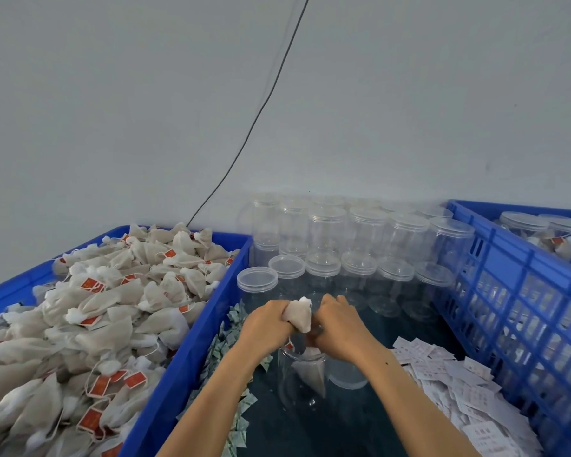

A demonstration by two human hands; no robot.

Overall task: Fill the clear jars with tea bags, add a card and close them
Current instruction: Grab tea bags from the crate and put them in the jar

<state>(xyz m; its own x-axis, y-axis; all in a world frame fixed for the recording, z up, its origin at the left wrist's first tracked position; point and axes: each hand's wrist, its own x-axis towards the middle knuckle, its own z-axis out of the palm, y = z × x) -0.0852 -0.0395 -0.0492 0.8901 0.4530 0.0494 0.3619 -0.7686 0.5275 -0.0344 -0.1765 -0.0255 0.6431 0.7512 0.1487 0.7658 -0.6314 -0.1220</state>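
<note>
— Both forearms reach in over the open jar (305,377), one tea bag already lying inside it.
— And the left hand (267,324)?
— Fingers curled round a tea bag (299,314), held right above the jar mouth.
— Right hand (340,328)?
— Fingers curled at the rim beside that bag; what they grip, I cannot tell.

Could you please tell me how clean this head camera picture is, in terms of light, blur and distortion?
Head view: soft, even light with no hard shadows; wide-angle bend bows the blue crate edges; the clear jars wash out against the pale wall; the left hand and its tea bag look slightly soft.
</note>
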